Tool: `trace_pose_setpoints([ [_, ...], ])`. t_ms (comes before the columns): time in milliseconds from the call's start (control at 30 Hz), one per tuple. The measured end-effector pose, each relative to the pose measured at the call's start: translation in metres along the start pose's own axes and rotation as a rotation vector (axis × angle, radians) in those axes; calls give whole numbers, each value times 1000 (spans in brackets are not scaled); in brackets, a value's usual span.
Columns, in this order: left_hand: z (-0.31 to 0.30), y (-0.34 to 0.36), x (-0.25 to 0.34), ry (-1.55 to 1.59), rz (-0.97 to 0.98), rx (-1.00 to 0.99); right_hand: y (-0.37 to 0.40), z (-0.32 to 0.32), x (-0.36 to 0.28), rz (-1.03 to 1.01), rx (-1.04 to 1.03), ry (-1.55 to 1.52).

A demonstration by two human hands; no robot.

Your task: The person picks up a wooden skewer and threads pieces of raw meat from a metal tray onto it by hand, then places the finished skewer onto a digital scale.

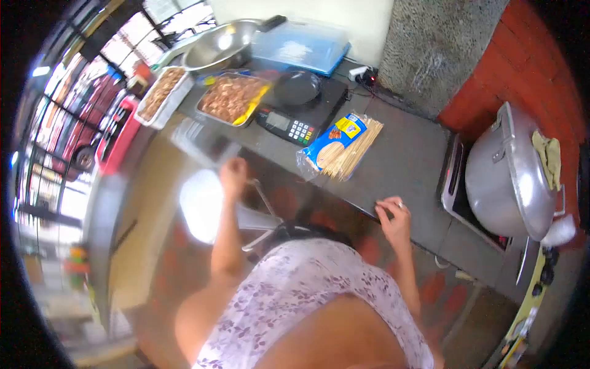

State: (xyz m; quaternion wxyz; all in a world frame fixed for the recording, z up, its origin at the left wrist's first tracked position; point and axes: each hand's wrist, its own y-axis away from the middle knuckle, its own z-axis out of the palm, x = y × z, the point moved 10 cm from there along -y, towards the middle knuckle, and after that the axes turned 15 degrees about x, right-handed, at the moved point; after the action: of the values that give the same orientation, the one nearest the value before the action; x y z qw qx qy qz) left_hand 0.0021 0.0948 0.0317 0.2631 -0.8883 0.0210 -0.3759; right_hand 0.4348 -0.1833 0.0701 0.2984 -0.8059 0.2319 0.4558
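My left hand hangs in front of the counter, slightly smeared by motion, with its fingers curled in. Beside it is a blurred, see-through plastic item; whether the hand grips it I cannot make out. My right hand, with a ring on one finger, is at the counter's front edge, thumb and forefinger drawn together. Anything between those fingertips is too small to name. Between the hands, on the dark counter, lies a pack of wooden skewers in clear plastic with a blue and yellow label.
A keypad scale with a black dish stands behind the skewers. Left of it are a meat tray, a white tub and a steel bowl. A large pot sits on a stove at right. Below my left hand is something white.
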Motion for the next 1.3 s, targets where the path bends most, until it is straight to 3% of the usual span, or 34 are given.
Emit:
trace_pose_setpoints([
  [33,-3,-9,26,88,76,82,-6,-1,-17,-63,46,19],
  [67,-7,-20,38,104,35,148,-5,-3,-31,-129,85,36],
  [100,-24,-68,-4,21,50,150,8,74,-36,-6,50,40],
  [200,-8,-132,-35,133,13,271,-17,121,-31,-63,20,373],
  [233,-1,-149,-56,89,-8,319,-22,130,-39,-89,13,365],
  [300,2,-181,-107,96,-62,395,-19,123,-57,-116,277,459],
  [367,9,-203,-159,108,-173,395,-11,125,-58,-133,350,456],
  [433,2,-208,-166,87,-218,405,-6,128,-60,-153,406,461],
  [500,4,-208,-185,88,-309,444,4,123,-28,202,468,314],
  [533,-1,-208,-172,181,-330,398,5,121,-33,80,509,369],
  [567,-8,-204,-152,274,-348,351,7,118,-28,80,492,366],
  [633,-16,-208,-143,158,-270,302,10,114,-34,59,556,402],
  [667,-19,-211,-138,183,-260,311,13,109,-29,128,576,401],
  [800,-33,-216,-128,229,-163,307,32,103,-24,57,690,328],
  [933,-34,-217,-111,297,-230,274,40,103,-29,153,711,306],
  [1000,-38,-230,-102,194,-124,304,43,106,-47,76,699,492],
  [1167,-13,-280,-127,264,-124,353,52,112,-34,57,749,429],
  [1233,3,-302,-137,277,-170,351,62,111,-7,194,822,226],
  [1300,20,-325,-151,240,-130,305,64,111,3,161,883,195],
])
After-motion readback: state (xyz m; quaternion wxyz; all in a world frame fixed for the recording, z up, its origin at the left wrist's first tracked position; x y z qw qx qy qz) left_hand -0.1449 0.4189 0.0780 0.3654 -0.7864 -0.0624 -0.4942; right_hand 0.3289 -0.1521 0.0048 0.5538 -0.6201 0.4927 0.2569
